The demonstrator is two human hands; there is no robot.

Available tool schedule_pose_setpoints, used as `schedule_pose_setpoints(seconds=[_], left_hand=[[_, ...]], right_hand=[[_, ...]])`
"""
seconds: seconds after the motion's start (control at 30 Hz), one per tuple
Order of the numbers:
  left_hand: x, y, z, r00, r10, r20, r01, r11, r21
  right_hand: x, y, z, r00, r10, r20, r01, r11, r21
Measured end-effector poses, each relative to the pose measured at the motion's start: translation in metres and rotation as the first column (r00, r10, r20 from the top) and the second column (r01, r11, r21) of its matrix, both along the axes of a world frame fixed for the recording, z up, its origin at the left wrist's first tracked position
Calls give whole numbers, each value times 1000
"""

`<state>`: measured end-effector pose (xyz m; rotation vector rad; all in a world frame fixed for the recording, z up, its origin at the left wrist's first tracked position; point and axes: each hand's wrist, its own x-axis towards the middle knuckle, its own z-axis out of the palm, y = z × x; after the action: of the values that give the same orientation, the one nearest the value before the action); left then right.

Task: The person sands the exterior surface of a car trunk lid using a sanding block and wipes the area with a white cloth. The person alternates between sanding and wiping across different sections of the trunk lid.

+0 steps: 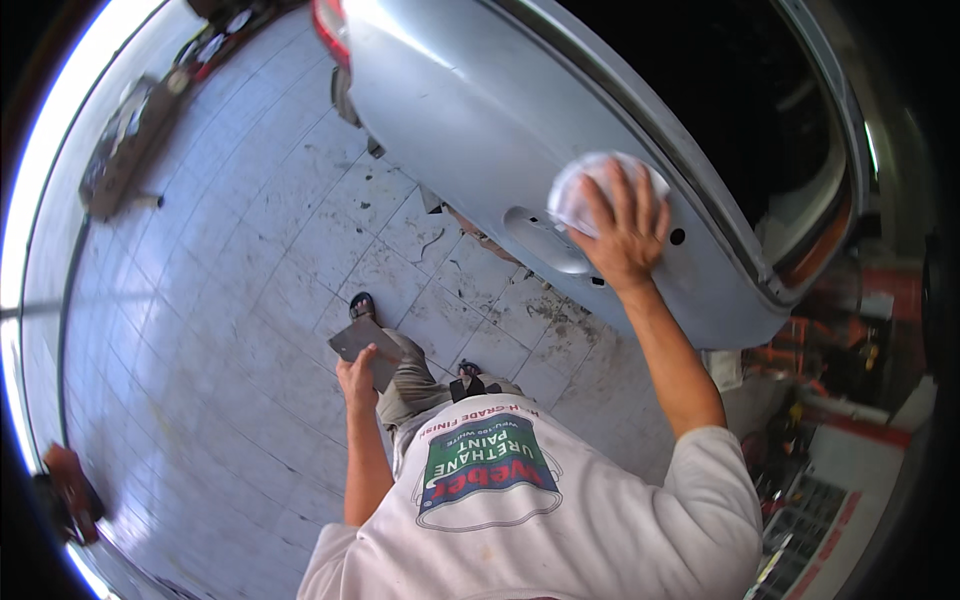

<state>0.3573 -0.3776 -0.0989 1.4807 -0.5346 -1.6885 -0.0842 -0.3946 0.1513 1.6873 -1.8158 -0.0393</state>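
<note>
My right hand [628, 240] lies with fingers spread on a bunched white cloth [570, 197], pressing it against the silver-grey car body panel [460, 120]. The cloth sits just above an oval recess [545, 240] in the panel and left of a small round black hole [677, 237]. Held low in front of me, my left hand [357, 380] pinches a dark grey sheet [362, 340] that looks like sandpaper. That sheet is away from the car, above the floor.
At the car's far end is a red tail light [331, 30]. Dirt and scraps mark the tiled floor [270, 260] below the panel. A long brown-grey part [130, 145] lies at the far left. Red and dark clutter [800, 400] stands on the right.
</note>
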Motion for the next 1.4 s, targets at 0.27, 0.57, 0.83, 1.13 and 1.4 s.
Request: schedule_pose_setpoints(seconds=[0.27,0.57,0.83,1.13,1.4], left_hand=[[-22,-144,27,739,-654,160,667,743,-45],[-14,-232,45,222,-780,585,847,451,280],[-114,-235,38,186,-879,438,932,299,205],[-164,-200,34,-32,-798,602,914,220,340],[-178,-191,67,-472,-626,621,857,-158,491]], right_hand=[[83,-170,-12,987,37,153,-11,985,-171],[-117,178,-5,765,-379,521,637,562,-528],[-187,226,6,433,-459,776,901,252,-354],[-238,297,13,629,-395,670,773,413,-482],[-166,239,-26,439,-307,845,888,290,-357]])
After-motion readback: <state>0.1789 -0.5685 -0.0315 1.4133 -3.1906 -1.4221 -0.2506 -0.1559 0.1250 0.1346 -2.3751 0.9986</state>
